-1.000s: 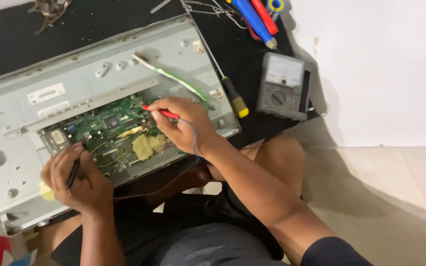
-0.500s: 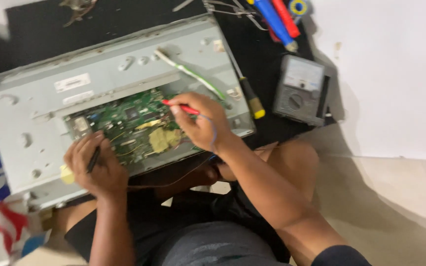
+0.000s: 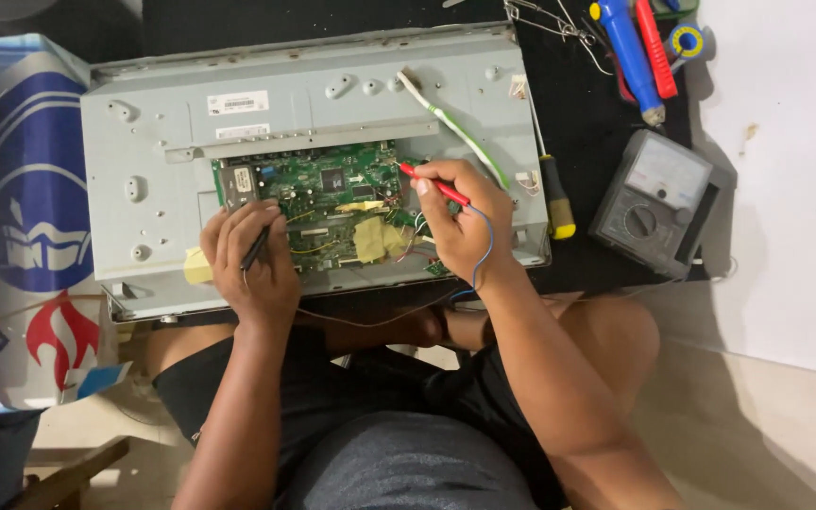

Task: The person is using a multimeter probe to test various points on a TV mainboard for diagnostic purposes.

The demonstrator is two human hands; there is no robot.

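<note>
Landmark: green circuit board [image 3: 318, 203], sitting in the opened grey metal chassis [image 3: 153, 151].

Nearest the person, a thin wire [image 3: 380, 319] is running along the chassis edge below the board, crossing between both wrists. Yellow tape patches [image 3: 375, 236] are lying on the board's lower right part, just beside the right fingers. A white-green cable [image 3: 455, 127] is slanting over the chassis above and right of the board. Right of the board, a yellow-handled screwdriver [image 3: 552, 184] is lying at the chassis edge; farther right an analogue multimeter [image 3: 654, 200] is resting on the black mat [image 3: 578, 123]. Farthest, blue and red tools [image 3: 639, 47].

Left hand [image 3: 247, 260] is pinching a black probe [image 3: 255, 247], fingers closed around it, tip touching the board's lower left. Right hand [image 3: 460, 222] is gripping a red probe [image 3: 434, 184], fingers narrow, tip meeting the board's upper right edge.
</note>
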